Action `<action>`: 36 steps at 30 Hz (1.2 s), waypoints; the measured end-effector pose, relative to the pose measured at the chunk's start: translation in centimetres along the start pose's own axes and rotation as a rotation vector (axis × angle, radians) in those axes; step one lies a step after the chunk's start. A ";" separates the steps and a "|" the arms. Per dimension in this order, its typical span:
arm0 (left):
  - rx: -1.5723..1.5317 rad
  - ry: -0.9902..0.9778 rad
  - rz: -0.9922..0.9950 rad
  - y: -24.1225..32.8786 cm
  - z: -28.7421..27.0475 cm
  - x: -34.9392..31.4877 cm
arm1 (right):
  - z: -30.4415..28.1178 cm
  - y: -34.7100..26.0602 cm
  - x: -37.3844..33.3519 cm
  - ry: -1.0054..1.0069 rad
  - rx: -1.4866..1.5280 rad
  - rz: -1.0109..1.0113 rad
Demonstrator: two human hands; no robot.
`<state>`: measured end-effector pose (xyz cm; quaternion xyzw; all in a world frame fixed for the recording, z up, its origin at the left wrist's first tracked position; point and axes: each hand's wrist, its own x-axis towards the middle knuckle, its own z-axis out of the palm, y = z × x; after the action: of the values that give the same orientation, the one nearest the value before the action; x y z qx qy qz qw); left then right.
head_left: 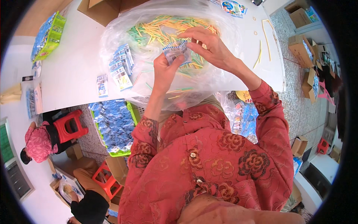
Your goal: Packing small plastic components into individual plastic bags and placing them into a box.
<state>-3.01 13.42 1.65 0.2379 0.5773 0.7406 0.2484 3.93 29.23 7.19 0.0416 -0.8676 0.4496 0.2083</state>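
My left hand [166, 71] pinches a small clear packet [176, 53] with blue-striped edges, thumb across its front. Beside its upper right edge is my right hand [212, 46], fingers apart and slightly bent, with the thumb close to the packet's corner. I cannot tell whether that thumb touches it. Beneath both hands, a large clear plastic bag [112, 33] lies spread on the table. On it is a loose heap of thin yellow, green and orange sticks [160, 31]. Several similar packets [122, 63] lie overlapped left of my left hand, with one single packet [102, 86] nearby.
The white table [71, 74] carries a green basket [56, 28] of blue packets and a cardboard box [99, 13]. Loose yellow sticks [258, 55] lie at right. By my lap stands another green basket [131, 110], full. Two people [41, 140] sit at left near red stools [71, 125].
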 end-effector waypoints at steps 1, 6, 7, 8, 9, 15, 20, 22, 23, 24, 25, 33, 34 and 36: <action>-0.040 0.009 -0.008 0.2 0.1 0.2 | 0.1 0.3 -0.2 -0.001 0.000 0.001; 0.077 -0.034 0.023 0.3 -0.8 0.3 | 0.5 1.1 -0.9 0.004 0.152 0.154; 0.071 -0.013 0.060 0.5 -0.8 0.2 | 0.7 1.2 -1.0 0.005 0.152 0.156; 0.075 -0.009 0.058 0.4 -1.2 0.2 | 0.8 1.3 -1.0 0.047 0.163 0.142; 0.222 -0.014 0.103 -0.1 -2.0 0.3 | 1.0 1.4 -1.0 0.088 0.174 0.128; 0.163 0.080 0.051 -0.6 -2.5 -0.8 | 2.1 1.5 -1.8 -0.007 0.185 0.278; -0.130 0.130 -0.019 -0.5 -1.8 -1.2 | 3.2 3.3 -1.7 -0.063 0.382 0.354; -0.051 0.057 -0.102 -1.2 -2.7 -1.7 | 3.6 3.0 -2.0 -0.106 0.427 0.340; -0.048 0.080 -0.094 -1.1 -3.0 -1.9 | 3.8 2.8 -2.0 -0.116 0.451 0.356; -0.036 0.075 -0.092 -1.2 -3.1 -2.1 | 4.0 2.6 -2.0 -0.128 0.474 0.371; -0.024 0.071 -0.088 -1.2 -3.2 -2.4 | 4.3 2.2 -2.2 -0.153 0.483 0.357; 0.136 0.133 -0.058 -0.7 -5.9 -5.8 | 8.0 1.0 -2.6 -0.290 0.357 0.379; 0.189 0.157 -0.081 -0.4 -6.7 -6.4 | 8.7 0.8 -2.2 -0.311 0.352 0.365; 0.241 0.177 -0.102 0.2 -8.2 -7.1 | 10.3 0.4 -1.4 -0.343 0.355 0.329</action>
<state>-2.85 2.81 -0.40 0.1700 0.6931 0.6703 0.2034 1.72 21.13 1.06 0.0115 -0.7930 0.6085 -0.0277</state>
